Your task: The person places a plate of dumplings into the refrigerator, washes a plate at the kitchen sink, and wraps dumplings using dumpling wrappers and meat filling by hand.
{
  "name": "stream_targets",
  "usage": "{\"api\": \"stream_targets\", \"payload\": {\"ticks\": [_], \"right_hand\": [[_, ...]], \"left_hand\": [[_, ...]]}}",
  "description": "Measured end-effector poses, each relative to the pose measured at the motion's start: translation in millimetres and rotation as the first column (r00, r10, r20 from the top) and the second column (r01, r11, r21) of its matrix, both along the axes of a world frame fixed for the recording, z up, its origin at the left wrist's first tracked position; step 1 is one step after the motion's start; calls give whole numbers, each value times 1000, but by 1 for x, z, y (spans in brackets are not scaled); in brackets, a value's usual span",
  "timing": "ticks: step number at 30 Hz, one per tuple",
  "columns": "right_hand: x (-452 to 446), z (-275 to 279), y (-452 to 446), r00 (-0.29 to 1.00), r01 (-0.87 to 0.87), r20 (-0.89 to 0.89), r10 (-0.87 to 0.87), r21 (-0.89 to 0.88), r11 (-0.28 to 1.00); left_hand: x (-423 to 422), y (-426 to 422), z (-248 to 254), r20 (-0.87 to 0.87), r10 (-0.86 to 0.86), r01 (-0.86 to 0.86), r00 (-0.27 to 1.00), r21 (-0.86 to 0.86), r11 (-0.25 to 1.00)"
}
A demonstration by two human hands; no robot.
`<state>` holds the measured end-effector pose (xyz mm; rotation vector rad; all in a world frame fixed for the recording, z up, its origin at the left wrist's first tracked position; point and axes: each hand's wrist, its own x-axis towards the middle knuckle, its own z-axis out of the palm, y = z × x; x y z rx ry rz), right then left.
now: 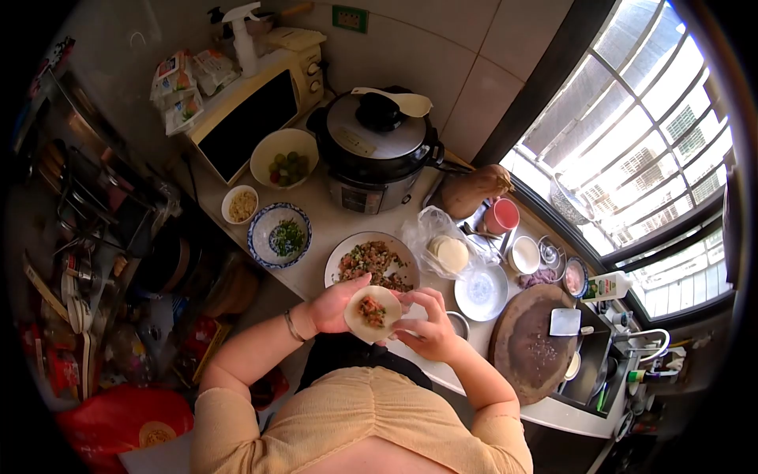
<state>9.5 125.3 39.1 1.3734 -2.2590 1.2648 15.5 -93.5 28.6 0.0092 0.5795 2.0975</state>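
My left hand [333, 304] cradles a round dumpling wrapper [355, 318] with a small mound of meat and green-onion filling [371, 310] at its middle. The wrapper lies opened out, its edges not joined. My right hand [430, 325] has its bent fingers on the wrapper's right edge; the fingertips are partly hidden. Just beyond my hands stands a white dish [332, 267] of the same chopped filling. To its right, a clear plastic bag [426, 229] holds a stack of pale wrappers [452, 255], beside a white plate [482, 292].
A pressure cooker [371, 158] with a rice paddle [407, 103] on its lid stands at the back, near a microwave [249, 118]. On the left are bowls of chopped greens [287, 237] and minced garlic [242, 205]. A cleaver [565, 322] rests on a round chopping board [529, 355] at right, by the sink [596, 371].
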Motion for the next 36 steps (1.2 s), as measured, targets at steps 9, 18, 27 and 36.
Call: {"api": "stream_targets", "payload": {"ticks": [9,18,27,36], "right_hand": [[2,-4,-5,993,-10,121,16,-45,999],[9,-22,-11,903,40,429,-18,-43,998],[21,-55,-23,742,218,669,-42,-182,959],[30,-71,-30,690,422,704,-171,-199,884]], "left_hand": [[-6,-4,-14,-63,-124,109,990,-199,974],[-3,2,-12,-370,-378,78,849,-619,781],[17,15,-22,-591,-445,-411,673,-799,439],[17,18,-23,-557,-225,-377,799,-756,535]]}}
